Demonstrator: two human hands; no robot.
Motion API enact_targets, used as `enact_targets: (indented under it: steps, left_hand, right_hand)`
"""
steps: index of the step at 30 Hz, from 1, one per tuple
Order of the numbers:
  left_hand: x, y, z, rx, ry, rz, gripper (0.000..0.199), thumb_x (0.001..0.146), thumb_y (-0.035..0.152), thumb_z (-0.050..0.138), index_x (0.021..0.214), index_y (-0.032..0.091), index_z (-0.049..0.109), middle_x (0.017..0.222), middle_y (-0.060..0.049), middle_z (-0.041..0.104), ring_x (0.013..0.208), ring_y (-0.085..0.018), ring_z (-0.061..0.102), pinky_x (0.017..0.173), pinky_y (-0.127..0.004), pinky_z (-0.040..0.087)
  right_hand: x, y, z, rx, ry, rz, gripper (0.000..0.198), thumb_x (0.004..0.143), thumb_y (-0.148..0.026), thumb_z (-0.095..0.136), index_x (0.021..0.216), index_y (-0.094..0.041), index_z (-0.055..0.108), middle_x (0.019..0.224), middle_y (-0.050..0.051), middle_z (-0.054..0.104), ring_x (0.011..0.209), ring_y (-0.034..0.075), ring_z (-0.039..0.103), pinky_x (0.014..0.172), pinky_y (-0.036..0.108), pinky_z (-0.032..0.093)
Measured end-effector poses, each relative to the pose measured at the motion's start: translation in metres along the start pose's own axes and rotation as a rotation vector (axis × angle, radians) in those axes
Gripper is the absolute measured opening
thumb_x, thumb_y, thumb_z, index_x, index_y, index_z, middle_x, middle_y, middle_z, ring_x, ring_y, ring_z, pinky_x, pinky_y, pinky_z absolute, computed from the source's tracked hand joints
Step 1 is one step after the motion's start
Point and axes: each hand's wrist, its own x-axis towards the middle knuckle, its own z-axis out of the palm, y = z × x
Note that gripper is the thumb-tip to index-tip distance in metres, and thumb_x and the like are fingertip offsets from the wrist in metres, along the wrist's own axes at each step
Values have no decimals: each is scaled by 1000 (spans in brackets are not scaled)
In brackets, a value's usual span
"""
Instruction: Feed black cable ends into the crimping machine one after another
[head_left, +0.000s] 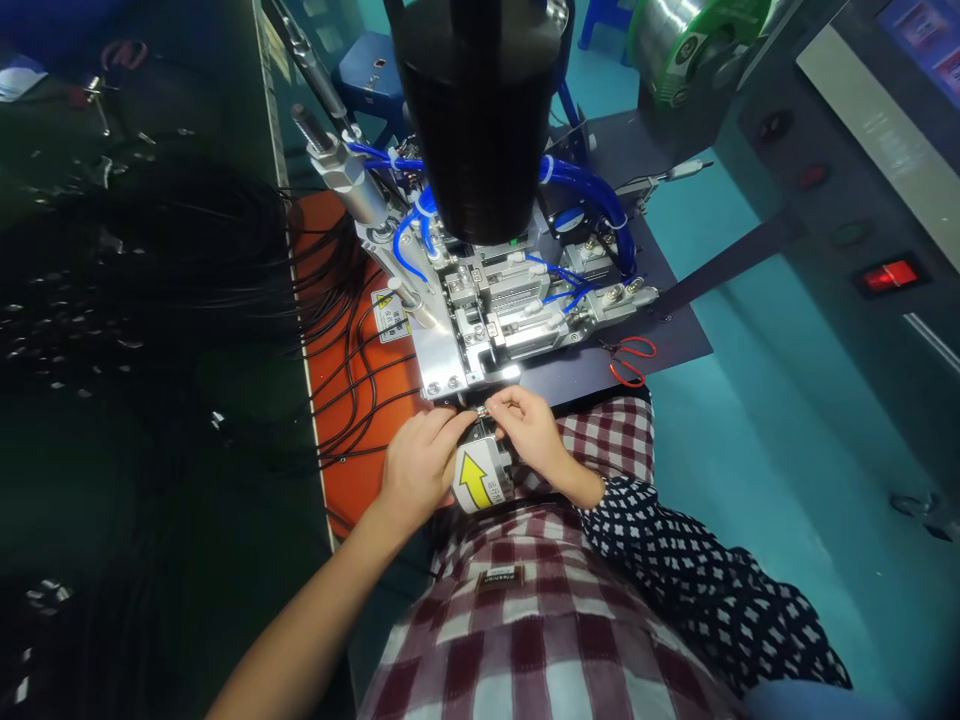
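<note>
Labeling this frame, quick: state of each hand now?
Left hand: at a small metallic part; whether closed can't be told.
Right hand: pinched closed on the same part.

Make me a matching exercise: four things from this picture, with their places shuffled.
Things
1. Small silvery metal piece
2. Red-handled metal snips
3. Round spool with a green rim
4. Red rectangular switch

Places
A. At the top of the picture, right of the black cylinder
B. At the fingertips of the left hand and right hand
C. On the grey panel at the far right
D. On the dark grey plate beside the machine

Pairs: 1-B, 2-D, 3-A, 4-C
</note>
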Motion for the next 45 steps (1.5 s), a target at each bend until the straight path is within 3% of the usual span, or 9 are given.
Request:
enact_targets:
  steps: [5, 11, 18, 23, 30, 36, 41, 45]
  left_hand:
    - [-1, 0, 0, 43, 5, 15, 31, 94, 17, 41, 112, 12, 66, 94, -10, 66, 76, -20, 54, 68, -30, 43]
    - [-1, 0, 0, 42, -4, 14, 31, 94, 17, 42, 112, 11, 67, 93, -10, 65, 77, -20, 52, 67, -30, 42]
    - [0, 2, -2, 63, 5, 35, 32, 94, 16, 41, 110, 10, 67, 92, -12, 65, 76, -20, 53, 66, -31, 42]
    - [1, 4, -3, 68, -5, 24, 31, 94, 15, 42, 111, 10, 67, 91, -11, 65, 76, -20, 53, 67, -31, 43]
    - [0, 2, -2, 60, -8, 19, 31, 93, 16, 41, 112, 12, 66, 92, -11, 65, 75, -20, 53, 67, -31, 43]
    - [1, 8, -4, 99, -59, -42, 33, 93, 16, 39, 113, 14, 65, 93, -11, 64, 77, -20, 54, 66, -31, 43]
    - [1, 11, 0, 85, -34, -71, 30, 92, 17, 42, 111, 15, 66, 90, -10, 61, 78, -21, 55, 66, -31, 45]
    - [-8, 5, 2, -87, 54, -129, 33, 92, 11, 40, 115, 18, 63, 97, -9, 61, 93, -21, 58, 80, -33, 50]
  right_hand:
    - [1, 0, -2, -13, -11, 28, 25, 82, -42, 64, 79, -17, 61, 67, -1, 61, 51, 11, 57, 51, 25, 43]
    - [4, -6, -1, 110, -27, 75, 21, 76, -36, 69, 74, -17, 59, 58, -4, 56, 48, 10, 53, 50, 24, 43]
    - [-2, -11, 0, -47, -28, -26, 17, 83, -35, 61, 77, -20, 56, 53, -5, 55, 47, 12, 53, 48, 23, 40]
    - [6, 2, -3, 24, -4, 103, 17, 84, -32, 57, 73, -19, 56, 50, -4, 55, 47, 12, 54, 51, 25, 42]
    - [1, -7, -2, 62, -67, 44, 24, 81, -40, 64, 76, -18, 58, 56, -4, 56, 50, 11, 53, 53, 25, 42]
    - [3, -10, 3, 164, -105, 133, 23, 79, -38, 62, 70, -18, 55, 51, -5, 53, 47, 10, 48, 51, 25, 39]
    - [0, -8, 3, -23, -52, 36, 23, 84, -40, 56, 74, -19, 53, 49, -6, 51, 47, 11, 47, 50, 25, 38]
    - [0, -3, 2, -21, -72, 6, 24, 86, -42, 55, 77, -20, 53, 51, -5, 53, 49, 13, 50, 52, 26, 40]
